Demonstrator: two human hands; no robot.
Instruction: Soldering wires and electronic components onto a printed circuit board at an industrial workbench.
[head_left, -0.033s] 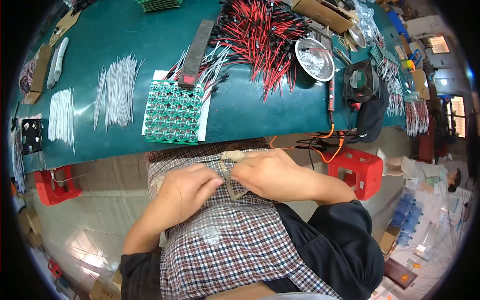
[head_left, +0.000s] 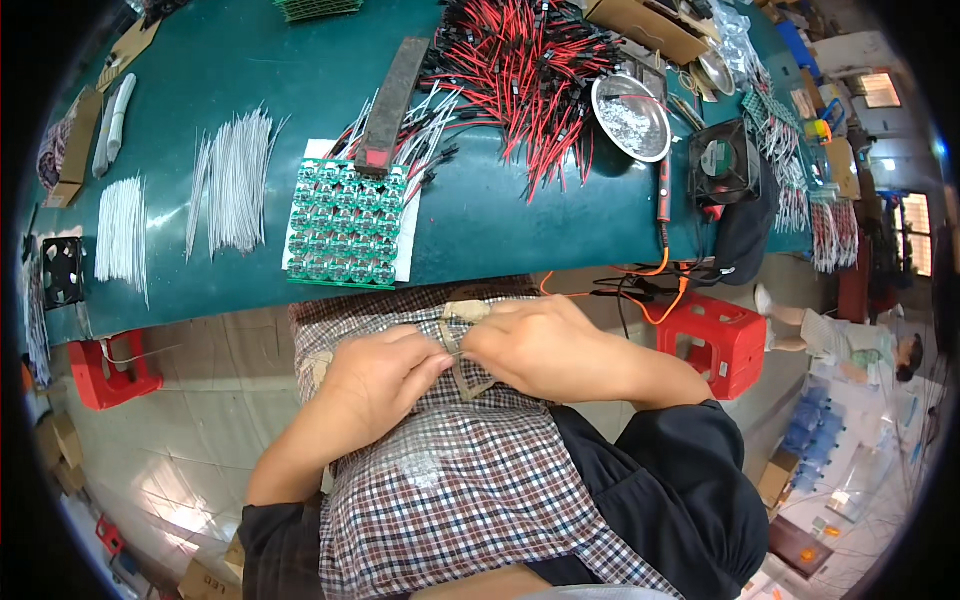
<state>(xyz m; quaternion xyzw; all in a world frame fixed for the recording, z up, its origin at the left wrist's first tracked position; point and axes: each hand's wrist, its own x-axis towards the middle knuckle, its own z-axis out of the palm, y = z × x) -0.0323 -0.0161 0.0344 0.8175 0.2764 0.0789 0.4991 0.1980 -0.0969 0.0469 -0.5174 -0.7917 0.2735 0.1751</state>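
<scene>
Over my lap, my left hand [head_left: 385, 375] and my right hand [head_left: 535, 345] are almost touching at the fingertips. Each has thumb and forefinger pinched together. A thin bit seems to show between the tips, too small to name. Under them lies a checked apron [head_left: 470, 480] with a beige-edged patch [head_left: 472, 385] and a whitish smear on its front. On the green table [head_left: 480, 235] ahead, a panel of small green circuit boards [head_left: 345, 230] rests on white sheet material. A dark bar [head_left: 392, 110] with a red end lies across its far edge, over white and red wires.
Bundles of white wires [head_left: 240, 185] lie left on the table, a heap of red and black wires [head_left: 530, 90] at the back. Rightward are a metal dish [head_left: 630, 118], a soldering iron [head_left: 664, 190] and a black fan [head_left: 722, 165]. Red stools [head_left: 715, 345] stand below; a person [head_left: 840, 340] is far right.
My left hand has shifted slightly right, bringing its fingertips closer to those of my right hand. My right hand and the things on the table look the same.
</scene>
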